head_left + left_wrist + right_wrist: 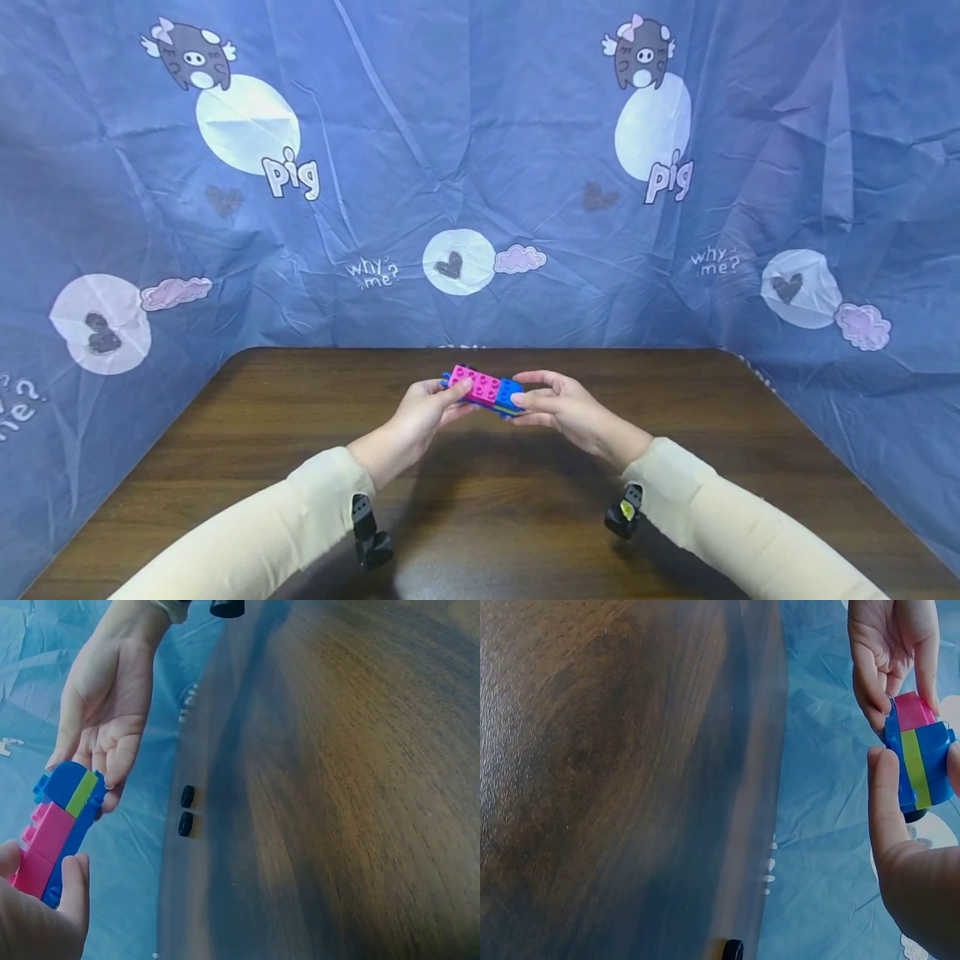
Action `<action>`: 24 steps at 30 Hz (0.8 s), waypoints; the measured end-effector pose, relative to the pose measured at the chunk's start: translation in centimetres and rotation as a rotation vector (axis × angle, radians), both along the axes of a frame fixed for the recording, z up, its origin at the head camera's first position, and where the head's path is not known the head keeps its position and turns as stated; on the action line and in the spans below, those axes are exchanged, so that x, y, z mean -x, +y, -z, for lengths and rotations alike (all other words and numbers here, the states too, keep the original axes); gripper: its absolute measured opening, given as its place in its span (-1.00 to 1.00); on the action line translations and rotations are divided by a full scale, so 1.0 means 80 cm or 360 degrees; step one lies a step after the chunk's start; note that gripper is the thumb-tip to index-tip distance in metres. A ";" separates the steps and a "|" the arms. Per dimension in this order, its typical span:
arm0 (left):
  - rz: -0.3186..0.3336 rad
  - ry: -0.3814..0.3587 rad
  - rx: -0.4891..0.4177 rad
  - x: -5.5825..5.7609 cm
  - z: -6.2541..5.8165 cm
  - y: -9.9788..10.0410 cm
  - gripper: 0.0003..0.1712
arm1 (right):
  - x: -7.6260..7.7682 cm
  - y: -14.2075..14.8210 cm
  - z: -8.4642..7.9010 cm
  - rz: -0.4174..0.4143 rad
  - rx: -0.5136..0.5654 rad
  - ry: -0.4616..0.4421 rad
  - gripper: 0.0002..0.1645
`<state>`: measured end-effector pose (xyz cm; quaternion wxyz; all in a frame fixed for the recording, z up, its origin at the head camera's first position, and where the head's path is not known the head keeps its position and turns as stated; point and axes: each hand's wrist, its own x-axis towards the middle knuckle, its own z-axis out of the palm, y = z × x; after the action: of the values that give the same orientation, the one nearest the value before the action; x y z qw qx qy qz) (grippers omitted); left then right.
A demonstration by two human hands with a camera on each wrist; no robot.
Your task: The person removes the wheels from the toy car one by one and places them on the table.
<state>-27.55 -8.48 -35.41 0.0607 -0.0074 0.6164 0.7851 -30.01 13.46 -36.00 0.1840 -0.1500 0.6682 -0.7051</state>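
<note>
A toy block car [480, 387] is held above the table between both hands. It has pink studded bricks, a rounded blue brick, a green strip and a blue base. My left hand [420, 421] grips the pink end, thumb on top and fingers beneath. At the blue end, my right hand [573, 412] pinches the car between thumb and fingers. The left wrist view shows the car [56, 832] from its side, the green strip beside the blue brick. A dark round piece [915, 815] shows under the blue end in the right wrist view.
Two small black wheels [186, 823] stand on the brown wooden table [337, 787] near its far edge. Behind the table hangs a blue printed cloth [465, 125]. A dark camera [369, 533] is strapped at the left wrist, another [624, 512] at the right.
</note>
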 end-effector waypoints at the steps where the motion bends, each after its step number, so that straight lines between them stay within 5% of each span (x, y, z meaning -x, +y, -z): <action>1: -0.0009 0.0006 0.0000 0.000 0.000 0.000 -0.60 | -0.001 0.000 -0.001 -0.0005 -0.0002 -0.0009 -0.37; 16: -0.0120 0.0123 0.0123 0.005 -0.002 0.005 -0.54 | -0.008 -0.011 -0.006 -0.0069 -0.0086 0.0057 -0.31; 24: -0.0124 0.0120 0.0230 0.001 -0.008 0.008 -0.59 | -0.014 -0.023 -0.004 0.0053 -0.0240 0.0196 -0.31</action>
<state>-27.61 -7.84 -34.79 0.0063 -0.0060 0.6725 0.7401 -28.91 11.62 -35.70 0.1417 -0.1676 0.7319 -0.6452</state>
